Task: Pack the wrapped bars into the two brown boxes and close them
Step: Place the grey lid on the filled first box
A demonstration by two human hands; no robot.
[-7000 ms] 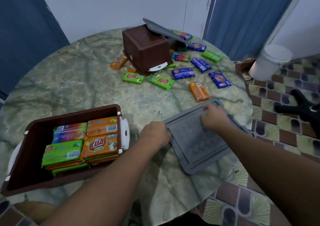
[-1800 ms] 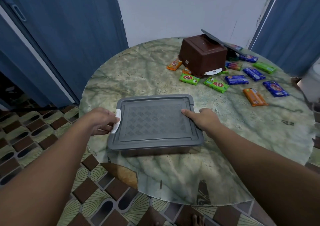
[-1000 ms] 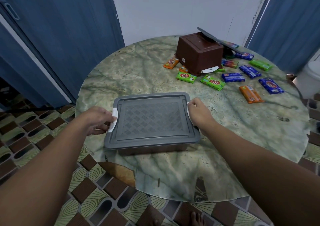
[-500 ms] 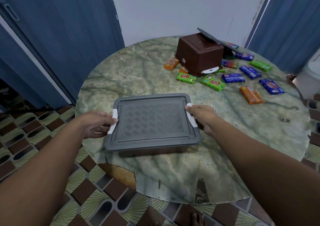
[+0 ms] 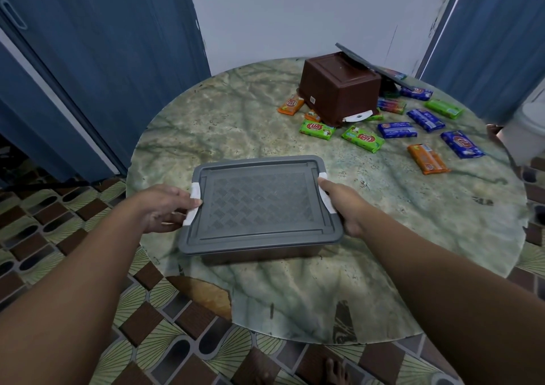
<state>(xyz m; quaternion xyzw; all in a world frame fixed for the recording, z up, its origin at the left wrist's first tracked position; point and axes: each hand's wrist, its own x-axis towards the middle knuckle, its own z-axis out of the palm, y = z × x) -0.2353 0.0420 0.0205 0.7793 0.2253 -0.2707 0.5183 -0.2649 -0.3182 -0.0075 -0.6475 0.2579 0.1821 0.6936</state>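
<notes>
On near box (image 5: pixel 259 255), right hand (image 5: pixel 343 204) now grips latch (image 5: pixel 326 191)

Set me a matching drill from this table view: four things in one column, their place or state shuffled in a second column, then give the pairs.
Things
1. grey lid
2. far brown box
3. orange bar
4. left hand

Places or states
A. tipped over at the far side of the table, bars around it
B. lying loose on the table, right of the near box
C. seated flat on the near box
D. holding the white latch on the lid's left edge

Pairs: 1-C, 2-A, 3-B, 4-D
</notes>
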